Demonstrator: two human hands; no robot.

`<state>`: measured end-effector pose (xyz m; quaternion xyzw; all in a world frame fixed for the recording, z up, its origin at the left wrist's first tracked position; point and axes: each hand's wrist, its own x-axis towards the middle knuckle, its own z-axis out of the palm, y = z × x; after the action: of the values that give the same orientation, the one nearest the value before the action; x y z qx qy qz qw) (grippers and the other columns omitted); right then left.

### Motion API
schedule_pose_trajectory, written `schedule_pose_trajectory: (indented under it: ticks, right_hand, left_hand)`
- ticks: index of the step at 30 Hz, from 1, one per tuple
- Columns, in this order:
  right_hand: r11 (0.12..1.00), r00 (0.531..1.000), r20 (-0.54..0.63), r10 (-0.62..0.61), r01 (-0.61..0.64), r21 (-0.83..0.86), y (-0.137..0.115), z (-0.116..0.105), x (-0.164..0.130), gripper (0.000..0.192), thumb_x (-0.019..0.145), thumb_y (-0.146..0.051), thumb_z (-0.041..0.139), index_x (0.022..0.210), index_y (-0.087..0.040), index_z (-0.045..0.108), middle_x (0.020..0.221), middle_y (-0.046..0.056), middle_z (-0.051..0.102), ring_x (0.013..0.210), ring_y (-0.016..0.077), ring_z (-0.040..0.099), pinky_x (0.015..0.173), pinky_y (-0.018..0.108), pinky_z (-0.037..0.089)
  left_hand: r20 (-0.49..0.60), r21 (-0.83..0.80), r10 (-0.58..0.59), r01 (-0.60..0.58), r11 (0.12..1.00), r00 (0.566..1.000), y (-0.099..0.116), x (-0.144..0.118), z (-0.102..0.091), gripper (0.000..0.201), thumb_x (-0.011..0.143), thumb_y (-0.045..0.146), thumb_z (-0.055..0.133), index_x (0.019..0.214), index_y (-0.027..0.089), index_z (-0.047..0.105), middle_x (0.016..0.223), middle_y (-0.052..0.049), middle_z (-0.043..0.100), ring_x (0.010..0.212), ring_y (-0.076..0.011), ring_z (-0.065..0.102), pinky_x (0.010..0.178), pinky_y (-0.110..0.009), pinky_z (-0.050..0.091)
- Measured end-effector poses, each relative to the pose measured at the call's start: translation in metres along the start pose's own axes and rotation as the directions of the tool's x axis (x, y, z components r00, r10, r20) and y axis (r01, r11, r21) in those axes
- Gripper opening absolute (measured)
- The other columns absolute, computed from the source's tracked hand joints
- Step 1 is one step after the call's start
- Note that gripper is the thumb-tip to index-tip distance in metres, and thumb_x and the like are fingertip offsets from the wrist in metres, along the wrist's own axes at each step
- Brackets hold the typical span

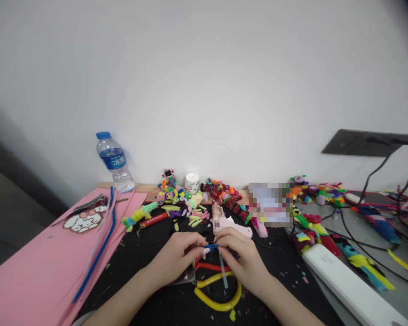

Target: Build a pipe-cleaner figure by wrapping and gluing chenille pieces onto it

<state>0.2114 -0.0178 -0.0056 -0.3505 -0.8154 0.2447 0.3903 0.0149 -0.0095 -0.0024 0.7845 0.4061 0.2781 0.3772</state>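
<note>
The left hand (180, 252) and right hand (244, 257) are pinching a blue strip (212, 246) between fingertips above the black mat (136, 253); it looks unfinished, while loose cuttings (199, 218) are lying beyond and seemingly complete fuzzy figures (362, 262) are resting rightward.

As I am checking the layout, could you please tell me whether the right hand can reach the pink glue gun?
Probably yes: the pink glue gun lies just beyond the right hand with nothing visible blocking the way, though that hand would likely first have to release the blue piece.
</note>
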Motion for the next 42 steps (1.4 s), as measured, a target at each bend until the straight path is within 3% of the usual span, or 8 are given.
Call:
schedule_pose_trajectory:
  ticks: [5, 10, 19, 26, 36, 42]
  right_hand:
    - [0.999, 0.999, -0.019, 0.035, -0.035, 0.003, 0.001, -0.001, -0.001, 0.012, 0.083, -0.009, 0.048, 0.081, -0.019, 0.055, 0.087, 0.005, 0.057, 0.081, 0.0156, 0.055, 0.072, 0.027, 0.045]
    - [0.995, 0.995, -0.012, 0.1, -0.1, -0.019, 0.005, 0.0, -0.001, 0.009, 0.079, -0.01, 0.057, 0.081, -0.019, 0.055, 0.085, 0.004, 0.057, 0.069, 0.0135, 0.053, 0.06, 0.024, 0.044]
    - [0.999, 0.997, -0.066, 0.044, -0.045, -0.008, 0.001, 0.001, 0.0, 0.016, 0.077, -0.007, 0.055, 0.066, -0.018, 0.052, 0.082, 0.003, 0.058, 0.073, 0.0147, 0.056, 0.065, 0.026, 0.046]
    - [1.0, 0.999, -0.039, -0.002, 0.001, -0.026, 0.0, 0.0, -0.001, 0.016, 0.079, -0.006, 0.051, 0.07, -0.018, 0.055, 0.088, 0.005, 0.056, 0.08, 0.0159, 0.056, 0.07, 0.027, 0.046]
    - [0.991, 0.997, -0.077, -0.026, 0.016, -0.133, 0.005, 0.002, -0.003, 0.011, 0.076, -0.01, 0.058, 0.079, -0.021, 0.062, 0.105, 0.007, 0.055, 0.084, 0.0173, 0.056, 0.074, 0.031, 0.048]
    - [0.971, 0.998, -0.02, -0.064, 0.058, -0.234, 0.005, 0.001, -0.004, 0.013, 0.081, -0.011, 0.051, 0.075, -0.019, 0.06, 0.108, 0.008, 0.053, 0.083, 0.017, 0.055, 0.073, 0.03, 0.048]
  left_hand:
    - [0.041, -0.19, -0.071, 0.077, 0.979, 0.997, 0.0, 0.0, -0.001, 0.018, 0.085, 0.023, 0.048, 0.075, 0.014, 0.06, 0.063, 0.002, 0.059, 0.05, -0.009, 0.052, 0.055, -0.019, 0.041]
    - [0.011, -0.24, -0.096, 0.096, 0.966, 0.995, 0.0, 0.0, 0.0, 0.019, 0.084, 0.023, 0.049, 0.073, 0.012, 0.061, 0.064, 0.0, 0.061, 0.048, -0.0081, 0.05, 0.051, -0.018, 0.04]
    - [0.022, -0.323, -0.155, 0.153, 0.934, 0.988, -0.001, 0.0, 0.004, 0.023, 0.083, 0.029, 0.051, 0.07, 0.012, 0.058, 0.061, 0.0, 0.061, 0.046, -0.0081, 0.049, 0.048, -0.019, 0.04]
    - [0.053, -0.441, -0.201, 0.204, 0.874, 0.978, -0.004, 0.001, 0.006, 0.025, 0.081, 0.033, 0.054, 0.069, 0.011, 0.055, 0.057, 0.0, 0.059, 0.044, -0.0072, 0.048, 0.046, -0.018, 0.039]
    - [0.075, -0.512, -0.212, 0.22, 0.831, 0.974, -0.006, -0.001, 0.011, 0.027, 0.08, 0.037, 0.055, 0.07, 0.012, 0.054, 0.057, 0.0, 0.06, 0.043, -0.0068, 0.046, 0.045, -0.018, 0.036]
    - [0.089, -0.533, -0.22, 0.232, 0.814, 0.972, -0.008, 0.0, 0.013, 0.027, 0.08, 0.036, 0.056, 0.069, 0.012, 0.053, 0.057, 0.001, 0.059, 0.042, -0.0062, 0.045, 0.044, -0.017, 0.034]
